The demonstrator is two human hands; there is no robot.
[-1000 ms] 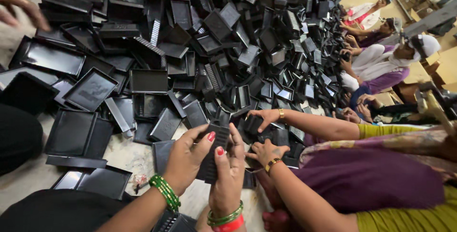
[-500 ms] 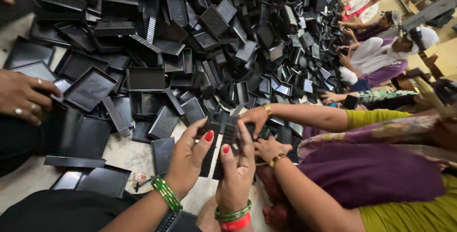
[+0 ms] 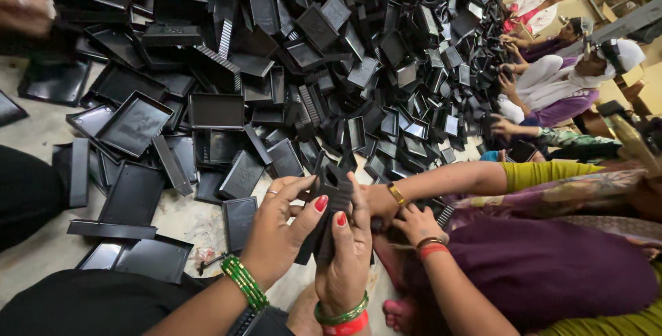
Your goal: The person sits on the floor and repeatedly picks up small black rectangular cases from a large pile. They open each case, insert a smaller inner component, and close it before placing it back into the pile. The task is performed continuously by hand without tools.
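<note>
At floor level, before a heap of black plastic trays (image 3: 289, 53): one black plastic part (image 3: 329, 201), held upright between both hands, just above the bare floor (image 3: 200, 222). Left hand (image 3: 279, 236), green bangles at wrist, fingers curled round its left side. Right hand (image 3: 348, 253) clasped on its right edge. Neighbouring person's hand (image 3: 417, 222) just beside; further seated workers (image 3: 572, 77) along the heap's far edge.

Black plastic part (image 3: 332, 198), upright between both hands.
</note>
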